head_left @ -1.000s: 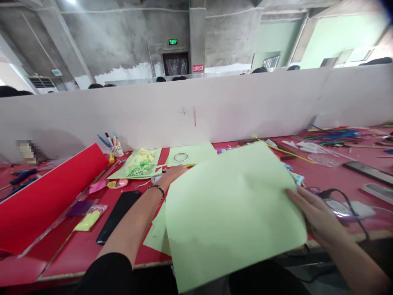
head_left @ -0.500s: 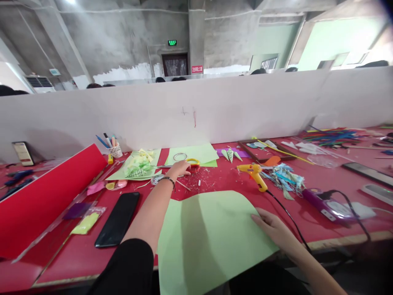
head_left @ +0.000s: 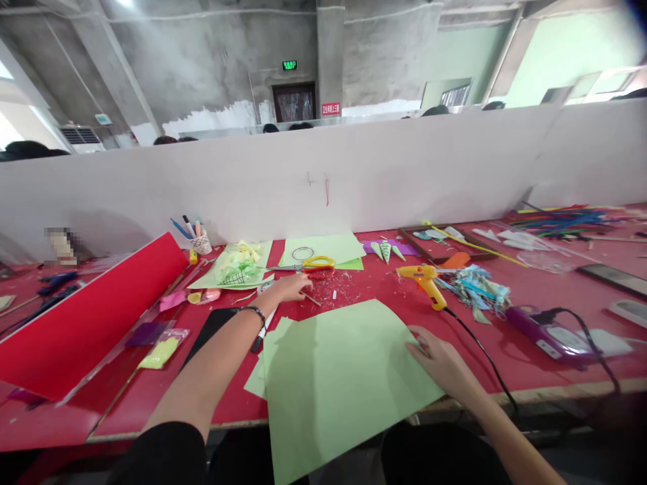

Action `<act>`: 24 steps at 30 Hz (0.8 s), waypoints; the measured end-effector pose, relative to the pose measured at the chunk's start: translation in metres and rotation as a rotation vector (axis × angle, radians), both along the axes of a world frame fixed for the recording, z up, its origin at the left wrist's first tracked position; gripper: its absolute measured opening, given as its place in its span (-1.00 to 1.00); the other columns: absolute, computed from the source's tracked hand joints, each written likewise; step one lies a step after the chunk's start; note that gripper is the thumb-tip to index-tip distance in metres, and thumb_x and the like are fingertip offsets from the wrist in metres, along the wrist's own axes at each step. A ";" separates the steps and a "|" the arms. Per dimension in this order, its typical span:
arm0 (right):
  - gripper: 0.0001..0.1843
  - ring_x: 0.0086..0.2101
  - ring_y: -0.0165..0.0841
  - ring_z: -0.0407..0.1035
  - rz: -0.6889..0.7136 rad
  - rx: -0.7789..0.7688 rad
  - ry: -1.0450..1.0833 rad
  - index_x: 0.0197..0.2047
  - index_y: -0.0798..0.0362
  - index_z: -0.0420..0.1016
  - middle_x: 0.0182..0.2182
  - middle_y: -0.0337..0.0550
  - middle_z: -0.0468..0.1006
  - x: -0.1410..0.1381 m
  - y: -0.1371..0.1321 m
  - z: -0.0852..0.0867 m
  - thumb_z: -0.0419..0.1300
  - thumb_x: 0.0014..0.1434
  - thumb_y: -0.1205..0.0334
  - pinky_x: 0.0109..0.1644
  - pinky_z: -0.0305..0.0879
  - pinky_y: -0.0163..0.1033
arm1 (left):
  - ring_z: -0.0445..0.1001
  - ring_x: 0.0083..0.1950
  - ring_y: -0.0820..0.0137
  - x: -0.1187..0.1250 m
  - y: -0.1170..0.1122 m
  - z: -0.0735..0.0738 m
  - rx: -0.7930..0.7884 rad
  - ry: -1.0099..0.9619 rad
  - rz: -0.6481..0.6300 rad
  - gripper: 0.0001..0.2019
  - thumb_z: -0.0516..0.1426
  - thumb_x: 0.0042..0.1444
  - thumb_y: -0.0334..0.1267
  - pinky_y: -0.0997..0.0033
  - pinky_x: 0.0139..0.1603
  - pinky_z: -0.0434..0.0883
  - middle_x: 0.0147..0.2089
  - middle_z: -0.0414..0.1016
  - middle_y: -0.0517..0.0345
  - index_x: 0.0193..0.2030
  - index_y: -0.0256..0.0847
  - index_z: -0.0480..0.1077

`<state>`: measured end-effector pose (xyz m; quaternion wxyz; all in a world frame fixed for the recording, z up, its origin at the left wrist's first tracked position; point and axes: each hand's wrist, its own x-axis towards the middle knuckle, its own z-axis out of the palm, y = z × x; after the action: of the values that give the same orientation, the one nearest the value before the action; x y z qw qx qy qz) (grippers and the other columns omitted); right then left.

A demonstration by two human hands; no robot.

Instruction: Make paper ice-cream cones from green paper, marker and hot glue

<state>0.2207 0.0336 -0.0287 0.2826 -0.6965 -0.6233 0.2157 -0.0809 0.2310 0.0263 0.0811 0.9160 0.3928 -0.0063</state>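
My left hand [head_left: 292, 288] reaches over the red table, its fingers apart above the end of a thin stick [head_left: 312, 299] that lies flat. Just beyond it are the scissors [head_left: 318, 265] with yellow handles. Under my left wrist lies a marker [head_left: 259, 339], partly covered. At its right edge, my right hand [head_left: 437, 353] grips a large light-green sheet of paper [head_left: 348, 377], which hangs over the table's front edge. More green paper [head_left: 257, 378] shows beneath its left side.
A yellow glue gun [head_left: 424, 283] with a black cord lies right, near blue-white scraps [head_left: 475, 289] and a purple power strip [head_left: 546, 333]. Left are a red board [head_left: 96, 316], a black phone [head_left: 207, 330] and a pen cup [head_left: 201, 244]. A white partition [head_left: 242, 182] stands behind.
My left hand has moved back from the scissors' handles towards me, down to the thin stick. The green sheet has shifted slightly, and the marker and paper beneath have come into view.
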 end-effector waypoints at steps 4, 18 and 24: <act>-0.64 -0.33 -0.21 0.40 -0.002 -0.042 -0.112 -0.17 0.08 0.29 -0.41 -0.07 0.50 -0.002 0.001 0.004 -0.12 0.07 0.07 -0.29 0.20 -0.22 | 0.37 -0.13 0.37 -0.001 0.000 -0.011 -0.002 -0.018 0.050 -0.75 0.03 0.12 -0.20 0.22 -0.13 0.36 -0.09 0.36 0.04 -0.10 -0.28 0.31; -0.78 -0.54 -0.35 0.29 0.066 0.019 -0.102 -0.48 0.02 0.25 -0.60 -0.22 0.40 -0.001 -0.001 0.008 -0.06 0.05 0.09 -0.48 0.09 -0.32 | 0.39 -0.14 0.36 0.002 -0.042 0.012 -0.004 -0.381 0.407 -0.72 0.06 0.07 -0.29 0.31 -0.10 0.34 -0.08 0.37 -0.02 -0.06 -0.31 0.29; -0.74 -0.51 -0.31 0.38 0.044 0.051 0.129 -0.42 0.03 0.31 -0.55 -0.19 0.50 0.024 -0.013 0.009 0.01 0.00 0.01 -0.46 0.24 -0.29 | 0.41 -0.27 0.43 -0.035 -0.173 0.042 -0.332 -0.485 0.235 -0.75 0.01 0.06 -0.18 0.52 -0.26 0.33 -0.16 0.44 0.10 -0.15 -0.19 0.36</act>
<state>0.2451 0.0204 -0.0192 0.3348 -0.6599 -0.6243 0.2504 -0.1159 0.0579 0.0682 0.3209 0.8133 0.4590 0.1577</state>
